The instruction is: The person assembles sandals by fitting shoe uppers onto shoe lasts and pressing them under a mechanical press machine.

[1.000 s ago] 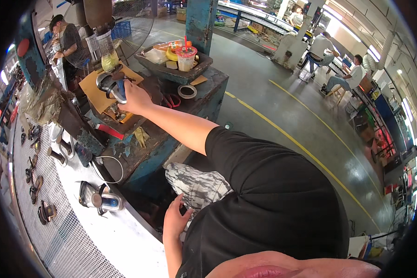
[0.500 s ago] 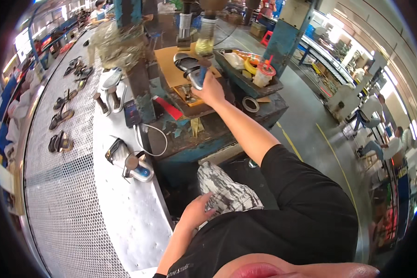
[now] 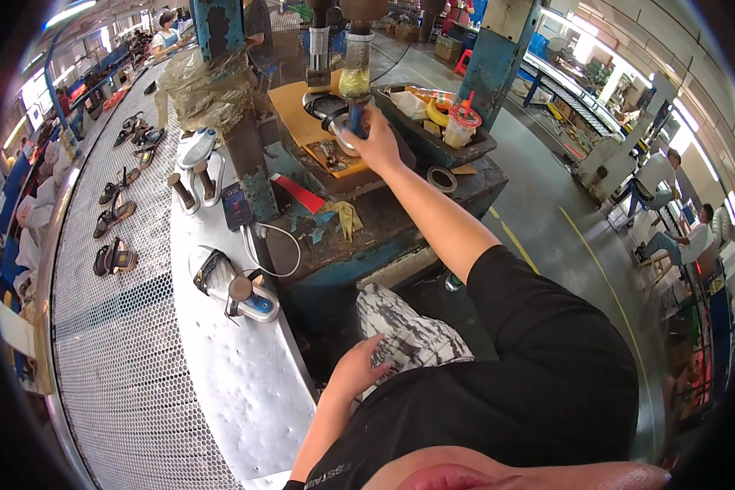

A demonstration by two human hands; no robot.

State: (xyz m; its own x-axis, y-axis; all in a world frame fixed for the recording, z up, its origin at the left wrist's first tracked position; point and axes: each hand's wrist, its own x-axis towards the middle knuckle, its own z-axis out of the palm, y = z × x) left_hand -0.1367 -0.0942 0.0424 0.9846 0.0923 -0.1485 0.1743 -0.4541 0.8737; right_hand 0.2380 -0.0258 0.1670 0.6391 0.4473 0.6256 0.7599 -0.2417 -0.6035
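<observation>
Out in front, my right hand [image 3: 376,147] is closed round the upright post handle of a metal shoe last. The last carries a dark strappy sandal [image 3: 325,106] and sits on the press bed, just below two press rams [image 3: 318,61]. Beneath it lies an orange-brown board [image 3: 288,106]; part of the last is hidden by my hand. My left hand [image 3: 355,371] rests at my lap, by the patterned trousers [image 3: 392,327], its fingers loosely stretched and nothing in them. Another sandal on a last [image 3: 235,286] stands on the metal ledge to the left.
Several sandals [image 3: 114,216] lie on the perforated conveyor [image 3: 122,343] at left. Bare lasts [image 3: 209,186] and a phone [image 3: 236,206] with a white cable sit on the ledge. Right of the press, a tray [image 3: 474,151] holds a drink cup [image 3: 463,126] and bananas. A tape roll [image 3: 442,180] lies nearby.
My right hand and the sandal on its last have shifted slightly left and farther in under the rams. The head view has moved a little; my left hand stays at my lap.
</observation>
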